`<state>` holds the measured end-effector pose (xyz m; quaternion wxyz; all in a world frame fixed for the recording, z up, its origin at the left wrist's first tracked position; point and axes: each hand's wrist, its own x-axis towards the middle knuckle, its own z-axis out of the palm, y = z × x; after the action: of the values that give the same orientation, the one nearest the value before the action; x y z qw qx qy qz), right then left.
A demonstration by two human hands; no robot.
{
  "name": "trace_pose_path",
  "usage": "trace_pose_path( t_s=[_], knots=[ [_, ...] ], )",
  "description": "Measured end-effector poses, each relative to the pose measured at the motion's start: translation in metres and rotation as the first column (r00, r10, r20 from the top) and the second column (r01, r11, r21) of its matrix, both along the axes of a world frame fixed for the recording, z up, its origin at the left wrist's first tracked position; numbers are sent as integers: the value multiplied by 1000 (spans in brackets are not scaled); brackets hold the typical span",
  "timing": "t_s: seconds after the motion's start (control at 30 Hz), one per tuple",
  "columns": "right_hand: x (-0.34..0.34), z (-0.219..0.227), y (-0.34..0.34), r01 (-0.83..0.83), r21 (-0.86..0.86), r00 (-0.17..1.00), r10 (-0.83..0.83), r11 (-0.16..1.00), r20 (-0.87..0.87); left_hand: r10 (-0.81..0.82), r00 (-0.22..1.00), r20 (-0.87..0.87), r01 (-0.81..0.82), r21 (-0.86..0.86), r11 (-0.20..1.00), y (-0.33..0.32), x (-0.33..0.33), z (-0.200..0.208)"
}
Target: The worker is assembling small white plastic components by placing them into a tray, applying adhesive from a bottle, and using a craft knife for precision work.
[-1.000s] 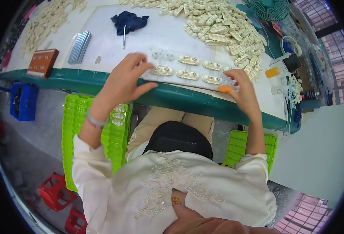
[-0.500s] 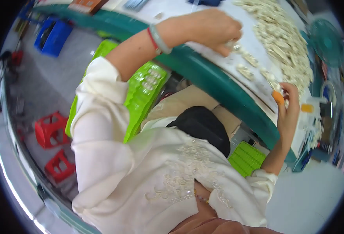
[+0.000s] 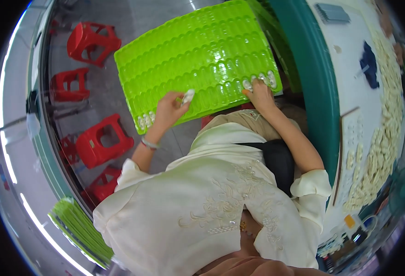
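Green plastic: tray [image 3: 188, 60] lying before us. Left hand [image 3: 169, 109] pinching white piece [image 3: 188, 96], tilted, over slots near tray's close edge. Right hand [image 3: 261, 94] touching row [image 3: 272, 79] of pieces at near right corner; whether grasping or letting go, we cannot tell. Trio [image 3: 146, 120] sitting at near left corner. We are probably loading slots; next move likely calling for lining up left hand's piece with free slot.

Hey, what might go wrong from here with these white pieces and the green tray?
The left hand holds a white piece only by the fingertips, so it might slip and drop. The right hand is crowded against other pieces near one corner of the green tray, so it may nudge one out of place.
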<state>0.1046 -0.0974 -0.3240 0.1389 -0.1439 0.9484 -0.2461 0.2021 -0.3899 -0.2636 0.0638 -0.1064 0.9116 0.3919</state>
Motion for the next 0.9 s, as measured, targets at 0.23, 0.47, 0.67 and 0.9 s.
trace_pose_path(
  t_s=[0.23, 0.47, 0.67, 0.9],
  knots=[
    [2, 24, 4, 66, 152, 998, -68, 986, 13, 434, 897, 82, -421, -145, 896, -21, 98, -37],
    [14, 46, 41, 142, -158, 978, -115, 977, 171, 450, 885, -120, -463, -321, 826, -38, 91, -62],
    [74, 122, 81, 352, -191, 916, -296, 916, 270, 378, 926, 7, -338, -432, 836, -44, 77, -59],
    [175, 221, 149, 726, -354, 657, -746, 590, 104, -5, 989, -147, -45, -331, 943, 0, 3, -2]
  ],
)
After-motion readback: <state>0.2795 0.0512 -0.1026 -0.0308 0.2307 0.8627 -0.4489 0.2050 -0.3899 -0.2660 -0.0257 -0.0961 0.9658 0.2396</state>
